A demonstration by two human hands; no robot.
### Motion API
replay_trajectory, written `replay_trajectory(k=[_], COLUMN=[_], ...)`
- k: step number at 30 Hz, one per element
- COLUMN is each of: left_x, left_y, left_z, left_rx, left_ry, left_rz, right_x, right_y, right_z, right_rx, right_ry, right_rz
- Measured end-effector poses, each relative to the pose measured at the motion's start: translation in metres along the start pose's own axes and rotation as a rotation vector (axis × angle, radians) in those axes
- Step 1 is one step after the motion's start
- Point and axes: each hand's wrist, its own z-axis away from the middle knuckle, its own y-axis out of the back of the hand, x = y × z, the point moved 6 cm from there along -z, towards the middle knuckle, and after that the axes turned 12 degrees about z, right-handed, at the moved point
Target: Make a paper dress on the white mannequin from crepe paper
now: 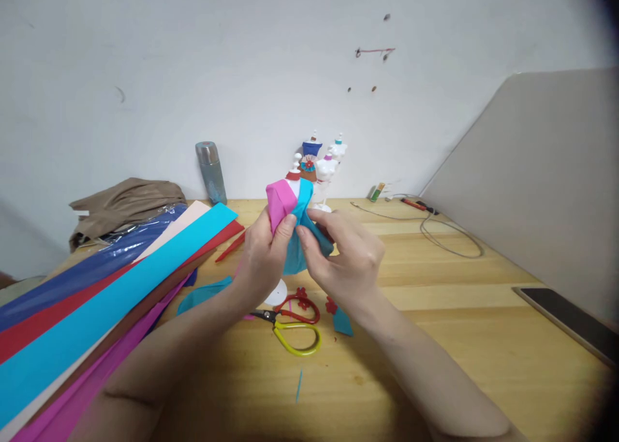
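Note:
My left hand is closed around a small white dress form with a red band at its neck. Draped over the form are a pink piece of cloth and a blue piece of cloth, the left thumb pressing where they meet. Thumb and fingers of my right hand pinch the blue cloth at the form's front. Much of the form's body is hidden by cloth and fingers; its round white base shows below. Scissors with one red and one yellow handle lie under the hands.
Long coloured sheets spread along the left, beside brown cloth. A flask and several dressed mini forms stand by the wall. Blue scraps, red flower pieces, a cable and a phone lie about.

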Motion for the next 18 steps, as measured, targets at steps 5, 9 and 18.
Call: replay_trajectory(k=[5,9,18], left_x=[-0.0002,-0.0009,-0.0081], left_y=[0.0004,0.0008,0.0004], left_z=[0.0,-0.0002,-0.0034], left_rx=[-0.003,-0.011,0.014], left_ry=[0.014,0.037,0.149], left_rz=[0.035,0.062,0.2], right_x=[-0.0013,0.0001,0.0036], right_y=[-0.0015,-0.0005,0.0013], right_z=[0.0022,0.0001,-0.0035], right_rx=[-0.003,-0.014,-0.068], right_ry=[0.02,0.021,0.011], right_rz=[0.014,-0.007,-0.047])
